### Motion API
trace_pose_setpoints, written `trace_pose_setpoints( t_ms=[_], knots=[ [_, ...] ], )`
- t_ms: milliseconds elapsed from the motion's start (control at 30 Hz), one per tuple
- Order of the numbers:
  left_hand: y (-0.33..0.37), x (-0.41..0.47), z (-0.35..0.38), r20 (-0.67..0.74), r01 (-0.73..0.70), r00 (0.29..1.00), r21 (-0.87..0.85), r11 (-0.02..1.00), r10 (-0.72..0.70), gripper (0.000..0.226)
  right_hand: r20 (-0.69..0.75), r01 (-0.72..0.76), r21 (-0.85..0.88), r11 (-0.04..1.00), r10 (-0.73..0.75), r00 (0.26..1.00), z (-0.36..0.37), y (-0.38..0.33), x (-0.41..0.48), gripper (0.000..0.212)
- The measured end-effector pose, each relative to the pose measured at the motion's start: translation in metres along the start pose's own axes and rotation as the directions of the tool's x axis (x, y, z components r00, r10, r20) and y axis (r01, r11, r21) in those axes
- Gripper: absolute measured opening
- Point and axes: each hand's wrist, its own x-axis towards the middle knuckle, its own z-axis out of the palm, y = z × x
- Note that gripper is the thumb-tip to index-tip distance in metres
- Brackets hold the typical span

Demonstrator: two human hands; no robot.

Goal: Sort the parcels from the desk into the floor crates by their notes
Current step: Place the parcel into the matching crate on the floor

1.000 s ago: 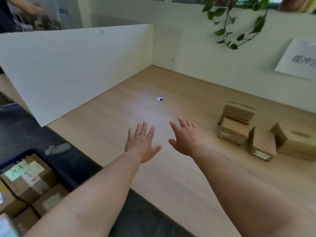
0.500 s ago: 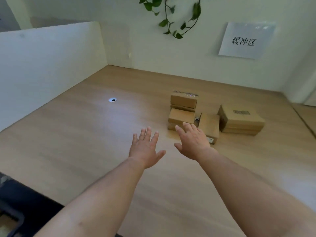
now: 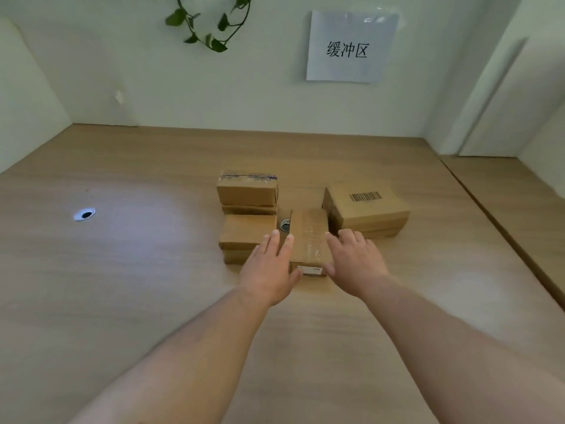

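Several brown cardboard parcels lie on the wooden desk (image 3: 122, 301). A narrow taped parcel (image 3: 309, 237) with a white label on its near end sits in the middle. My left hand (image 3: 269, 270) is at its left side and my right hand (image 3: 351, 261) at its right side, fingers spread, thumbs at the near end; neither grips it. Left of it are two low parcels (image 3: 246, 232) stacked, and behind them a taller stack (image 3: 247, 191). A wide parcel with a barcode (image 3: 365, 206) lies to the right. No crates are in view.
A white wall sign (image 3: 351, 47) with black characters hangs behind the desk, with a trailing green plant (image 3: 211, 22) to its left. A cable hole (image 3: 84, 214) is in the desk at left, another (image 3: 284, 224) between the parcels. White partitions close the left and right sides.
The view has swung right, off the floor boxes and onto the desk parcels. Both hands have reached forward and now flank the narrow middle parcel.
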Motion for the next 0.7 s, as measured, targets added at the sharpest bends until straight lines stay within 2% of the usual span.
trace_pose_setpoints(
  t_ms=[100,300,433,500,600,700],
  knots=[
    [0.007,0.037,0.005,0.024,-0.031,0.999,-0.036,0.999,0.032,0.074,0.041,-0.045,0.02,0.999,0.045,0.998,0.013,0.016,0.025,0.057],
    [0.004,0.087,0.026,0.078,0.032,0.997,-0.114,0.993,-0.023,0.076,0.154,-0.108,0.073,0.991,0.096,0.983,0.046,0.022,0.058,0.062],
    [0.007,0.108,0.029,0.054,-0.041,0.998,-0.067,0.997,0.045,0.075,0.211,-0.188,0.193,0.963,0.146,0.967,0.057,0.022,0.077,0.074],
    [0.012,0.114,0.03,0.081,-0.036,0.996,-0.102,0.994,0.044,0.078,0.232,-0.218,0.255,0.942,0.159,0.96,0.059,0.022,0.084,0.081],
    [0.018,0.12,0.037,0.18,0.152,0.978,-0.251,0.956,-0.108,0.09,0.271,-0.247,0.363,0.899,0.152,0.951,0.061,0.02,0.089,0.085],
    [0.016,0.124,0.047,0.282,0.366,0.922,-0.407,0.837,-0.266,0.1,0.31,-0.303,0.446,0.842,0.172,0.935,0.063,0.017,0.088,0.09]
  ],
)
